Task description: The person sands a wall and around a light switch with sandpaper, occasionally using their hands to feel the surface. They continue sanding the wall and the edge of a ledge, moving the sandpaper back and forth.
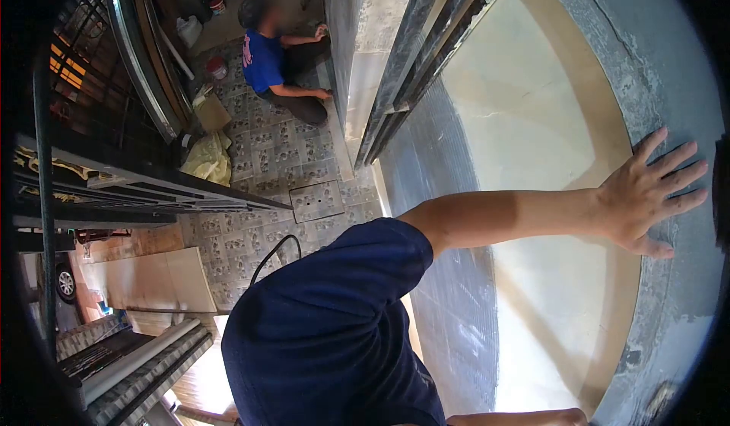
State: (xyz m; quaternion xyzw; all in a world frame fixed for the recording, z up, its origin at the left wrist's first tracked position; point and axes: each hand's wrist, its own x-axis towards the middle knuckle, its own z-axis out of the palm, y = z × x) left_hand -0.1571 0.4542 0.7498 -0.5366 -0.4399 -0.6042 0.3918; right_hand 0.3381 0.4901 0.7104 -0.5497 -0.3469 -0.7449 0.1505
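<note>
My left hand (646,194) lies flat with its fingers spread on a rough grey cement wall surface (654,297). It is just past the edge of a large cream wall panel (555,304). My outstretched left arm crosses in front of the panel. A grey band with fine combed lines (456,312) runs along the panel's near side. Part of my right arm (517,418) shows at the bottom edge, with its hand cut off by the frame.
A co-worker in a blue shirt (262,61) crouches on the patterned tile floor (251,145). Dark metal door rails (403,69) stand beside the panel. A metal gate (152,171), a crumpled yellowish bag (209,158) and a flat board (156,278) are at left.
</note>
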